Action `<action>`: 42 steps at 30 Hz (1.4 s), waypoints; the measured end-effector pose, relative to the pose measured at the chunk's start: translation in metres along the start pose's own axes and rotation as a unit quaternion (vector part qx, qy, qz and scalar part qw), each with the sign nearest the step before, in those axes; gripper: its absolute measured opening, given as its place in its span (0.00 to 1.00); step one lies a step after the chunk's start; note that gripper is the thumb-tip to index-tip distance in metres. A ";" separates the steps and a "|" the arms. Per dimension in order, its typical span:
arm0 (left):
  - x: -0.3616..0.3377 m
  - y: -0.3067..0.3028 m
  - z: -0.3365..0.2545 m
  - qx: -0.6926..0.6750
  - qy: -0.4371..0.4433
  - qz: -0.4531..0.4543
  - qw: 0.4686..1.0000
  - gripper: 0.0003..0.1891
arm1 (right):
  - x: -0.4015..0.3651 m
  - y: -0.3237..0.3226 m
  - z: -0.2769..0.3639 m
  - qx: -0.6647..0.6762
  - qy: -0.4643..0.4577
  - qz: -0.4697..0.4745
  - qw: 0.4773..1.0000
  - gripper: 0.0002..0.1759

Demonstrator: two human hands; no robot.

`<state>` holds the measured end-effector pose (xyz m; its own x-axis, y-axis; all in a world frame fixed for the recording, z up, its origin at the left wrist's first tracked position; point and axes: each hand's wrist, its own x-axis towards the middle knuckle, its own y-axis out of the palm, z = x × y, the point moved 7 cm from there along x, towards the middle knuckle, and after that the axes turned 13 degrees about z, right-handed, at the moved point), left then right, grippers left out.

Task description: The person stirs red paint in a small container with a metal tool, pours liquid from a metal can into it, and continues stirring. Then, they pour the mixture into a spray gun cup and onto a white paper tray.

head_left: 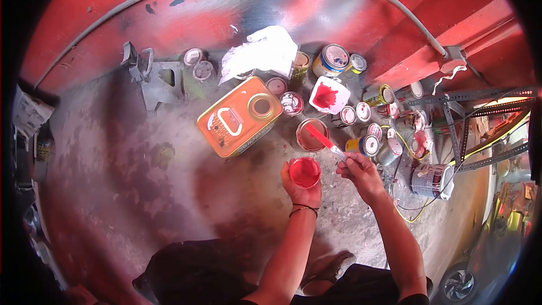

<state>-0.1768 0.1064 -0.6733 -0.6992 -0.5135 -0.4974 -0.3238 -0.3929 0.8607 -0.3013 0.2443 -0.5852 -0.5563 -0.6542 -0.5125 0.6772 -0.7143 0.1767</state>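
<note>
My left hand (302, 189) is wrapped round a small clear cup of red paint (305, 172), its open top facing up. In my right hand (361, 175) is a flat stirring stick (327, 141), gripped at its pale end. Red paint coats the stick's far half. That red end overlaps an open paint can (309, 135) just beyond the cup. A square white container (329, 96) with red paint inside stands behind the can. Left of it is a large orange rectangular tin (240, 116) with a handle and a round cap.
Several paint cans (333, 59) crowd the floor along the red wall (226, 11). A white cloth (259, 53) lies at the back. Grey metal brackets (161, 82) stand at the left. To the right are a perforated metal frame (457, 130), a cable (415, 220) and a paint-smeared bucket (430, 181).
</note>
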 end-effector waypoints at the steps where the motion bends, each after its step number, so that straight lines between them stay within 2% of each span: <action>1: 0.001 -0.003 -0.003 0.014 -0.001 -0.007 1.000 0.18 | 0.004 0.003 -0.001 -0.003 -0.003 0.001 1.000 0.19; 14: 0.003 -0.002 -0.008 0.011 0.005 -0.005 1.000 0.22 | 0.054 0.005 -0.015 -0.053 -0.004 0.012 0.999 0.17; 17: 0.001 -0.002 -0.005 -0.010 -0.013 0.043 0.999 0.18 | 0.060 0.003 -0.017 -0.083 0.005 0.009 0.996 0.17; 20: 0.000 -0.008 -0.005 0.035 -0.007 0.055 0.998 0.18 | 0.070 0.000 -0.026 -0.083 -0.004 0.001 0.997 0.17; 22: 0.000 -0.013 -0.005 0.033 -0.003 0.012 0.999 0.20 | 0.074 -0.005 -0.034 -0.111 -0.028 -0.017 0.993 0.17; 24: -0.002 -0.021 0.001 0.032 -0.012 -0.035 0.999 0.22 | 0.062 -0.004 -0.024 -0.259 -0.045 -0.070 0.962 0.19; 25: -0.002 -0.022 0.005 0.029 -0.020 -0.035 0.999 0.21 | 0.047 -0.006 -0.012 -0.369 -0.073 -0.116 0.919 0.18; 27: 0.001 -0.027 0.010 0.036 -0.029 -0.029 0.999 0.21 | 0.008 0.009 0.026 -0.569 -0.119 -0.191 0.791 0.16; 29: 0.005 -0.041 0.016 0.044 -0.034 -0.019 0.998 0.21 | -0.021 -0.026 0.049 -0.607 -0.036 -0.232 0.759 0.14; 30: 0.005 -0.043 0.019 0.046 -0.037 -0.017 0.998 0.20 | -0.034 -0.059 0.060 -0.582 -0.091 -0.308 0.747 0.12; 31: 0.000 -0.040 0.022 0.045 -0.044 -0.020 0.998 0.20 | -0.043 -0.090 0.073 -0.573 -0.092 -0.334 0.743 0.11; 32: -0.004 -0.040 0.025 0.043 -0.050 -0.027 0.997 0.19 | -0.049 -0.118 0.084 -0.604 -0.157 -0.364 0.692 0.15; 33: -0.008 -0.042 0.029 0.040 -0.057 -0.034 0.997 0.19 | -0.049 -0.144 0.088 -0.632 -0.075 -0.355 0.685 0.23; 34: -0.010 -0.042 0.032 0.034 -0.061 -0.043 0.997 0.19 | -0.041 -0.176 0.084 -0.634 0.046 -0.350 0.688 0.36; 36: -0.011 -0.046 0.037 0.030 -0.061 -0.051 0.996 0.18 | -0.025 -0.219 0.068 -0.598 0.081 -0.295 0.741 0.51; 39: -0.011 -0.055 0.039 0.040 -0.053 -0.045 0.997 0.18 | -0.006 -0.233 0.058 -0.558 0.081 -0.259 0.784 0.54; 42: -0.013 -0.060 0.041 0.065 -0.058 -0.036 0.996 0.19 | 0.007 -0.218 0.067 -0.595 0.155 -0.183 0.767 0.47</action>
<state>-0.1742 0.1676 -0.7146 -0.7378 -0.3922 -0.5494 -0.4503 -0.3205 0.8334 -0.4856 0.3785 -0.5710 -0.7974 -0.2425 -0.5525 0.5657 0.0184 -0.8244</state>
